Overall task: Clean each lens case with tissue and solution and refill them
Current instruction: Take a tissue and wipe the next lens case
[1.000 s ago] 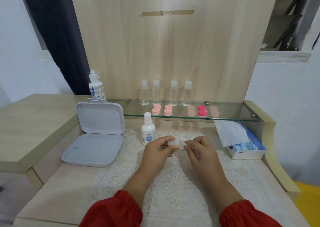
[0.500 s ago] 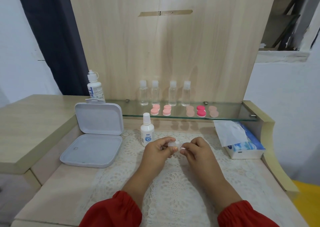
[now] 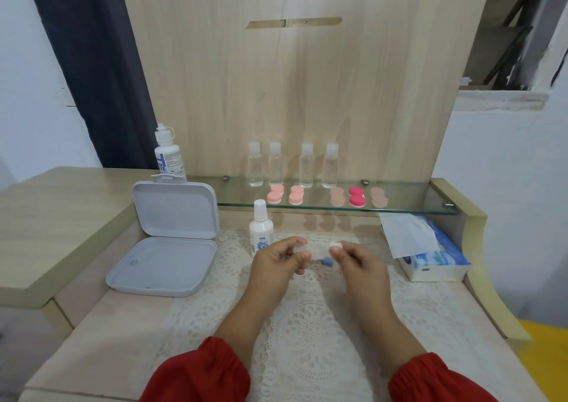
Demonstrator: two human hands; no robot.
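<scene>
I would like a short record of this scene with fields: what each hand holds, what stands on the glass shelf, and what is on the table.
left hand: pinches one end of a clear lens case
right hand: pinches the other end of the case
under the case: small blue cap on the lace mat
glass shelf: four clear bottles, five capped lens cases
table: white solution bottle, open white box, tissue pack

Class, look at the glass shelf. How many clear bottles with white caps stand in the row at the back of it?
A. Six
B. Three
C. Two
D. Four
D. Four clear bottles stand side by side against the wooden back panel on the glass shelf, behind the pink lens cases.
</scene>
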